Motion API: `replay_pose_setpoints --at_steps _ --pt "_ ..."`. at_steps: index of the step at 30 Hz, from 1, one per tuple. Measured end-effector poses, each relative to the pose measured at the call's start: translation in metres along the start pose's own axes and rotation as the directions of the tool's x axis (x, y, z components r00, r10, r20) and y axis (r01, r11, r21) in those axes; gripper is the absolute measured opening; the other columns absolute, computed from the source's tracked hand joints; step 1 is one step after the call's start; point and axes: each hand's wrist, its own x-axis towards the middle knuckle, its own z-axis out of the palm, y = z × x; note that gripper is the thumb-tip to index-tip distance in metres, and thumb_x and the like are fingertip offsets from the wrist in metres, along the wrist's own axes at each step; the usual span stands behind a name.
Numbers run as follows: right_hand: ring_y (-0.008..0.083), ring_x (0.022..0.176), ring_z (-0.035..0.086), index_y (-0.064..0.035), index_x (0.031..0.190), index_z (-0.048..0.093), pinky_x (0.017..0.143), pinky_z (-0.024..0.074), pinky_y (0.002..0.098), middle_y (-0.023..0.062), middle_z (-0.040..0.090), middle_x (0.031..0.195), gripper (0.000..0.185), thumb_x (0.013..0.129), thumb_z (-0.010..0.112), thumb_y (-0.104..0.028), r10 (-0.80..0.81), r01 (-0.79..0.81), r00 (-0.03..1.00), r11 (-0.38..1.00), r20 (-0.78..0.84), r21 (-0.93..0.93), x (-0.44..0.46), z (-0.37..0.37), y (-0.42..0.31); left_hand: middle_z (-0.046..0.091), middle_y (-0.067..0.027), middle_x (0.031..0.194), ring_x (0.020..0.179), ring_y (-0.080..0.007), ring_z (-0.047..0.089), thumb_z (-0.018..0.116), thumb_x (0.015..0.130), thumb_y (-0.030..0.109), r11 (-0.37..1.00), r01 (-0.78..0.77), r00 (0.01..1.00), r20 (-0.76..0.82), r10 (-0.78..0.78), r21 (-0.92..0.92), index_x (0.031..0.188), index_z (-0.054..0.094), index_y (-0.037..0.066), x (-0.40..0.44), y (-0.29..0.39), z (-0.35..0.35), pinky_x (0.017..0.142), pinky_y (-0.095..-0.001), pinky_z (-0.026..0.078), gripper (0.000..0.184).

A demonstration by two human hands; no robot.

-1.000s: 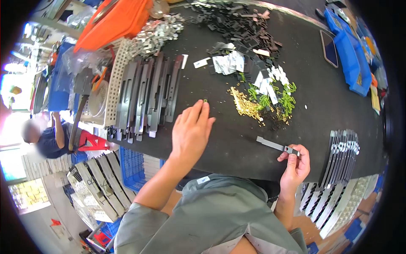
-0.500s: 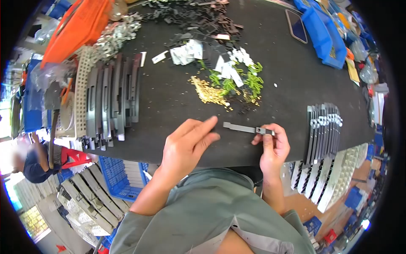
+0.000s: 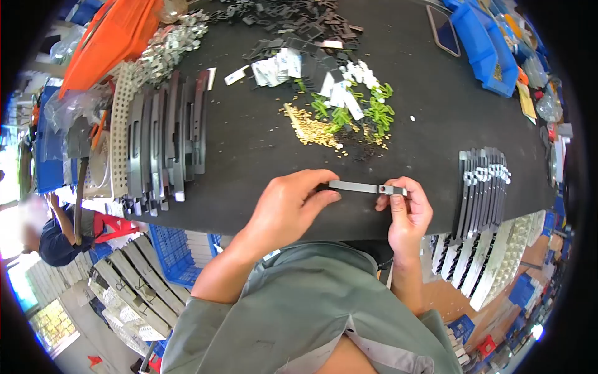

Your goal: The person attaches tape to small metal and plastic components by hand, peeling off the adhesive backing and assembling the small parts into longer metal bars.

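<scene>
A narrow grey metal bar (image 3: pixel 360 187) spans the gap between my two hands, above the near part of the dark table. My left hand (image 3: pixel 288 209) pinches its left end between thumb and fingers, which cover the tip. Around the other end, by a small block with a hole (image 3: pixel 384 189), my right hand (image 3: pixel 408 215) is closed, thumb below and fingers behind. Beyond the hands lie a heap of small brass pieces (image 3: pixel 311 129), green plastic clips (image 3: pixel 377 112) and white labels or cards (image 3: pixel 277 67).
Long dark metal strips (image 3: pixel 167 137) lie in a row at left, beside a white perforated tray (image 3: pixel 119 137). Slim assembled bars (image 3: pixel 483 190) are lined up at right. A phone (image 3: pixel 443 31) and blue bins (image 3: pixel 486 50) sit at the far right. Another person (image 3: pixel 59 234) is at far left.
My left hand has moved right and its fingers have closed on the bar's free left end. My right hand keeps its hold. The view has shifted slightly.
</scene>
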Motion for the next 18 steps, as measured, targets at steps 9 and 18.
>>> replay_pose_setpoints --at_steps 9,18 --pt "0.0119 0.074 0.064 0.0038 0.112 0.062 0.067 0.0538 0.0267 0.0092 0.068 0.096 0.015 0.102 0.062 -0.007 0.075 -0.074 0.997 0.996 0.03 -0.051 0.005 -0.004 -0.007 0.069 -0.0141 0.09 0.071 -0.0229 0.062 0.077 0.09 0.013 0.996 -0.09 0.996 0.026 0.09 0.013 0.117 0.07 0.0 -0.002 0.004 -0.006 0.068 -0.036 0.051 0.03" --pt "0.0121 0.071 0.063 0.0045 0.114 0.063 0.065 0.052 0.0263 0.0095 0.07 0.09 0.014 0.102 0.059 -0.002 0.221 -0.221 0.975 0.975 -0.001 -0.034 -0.006 0.005 -0.023 0.072 -0.0146 0.094 0.072 -0.0199 0.064 0.077 0.09 0.013 0.965 -0.226 0.973 -0.016 0.23 0.134 0.115 0.07 0.001 -0.005 -0.006 -0.009 0.069 -0.0333 0.053 0.029"
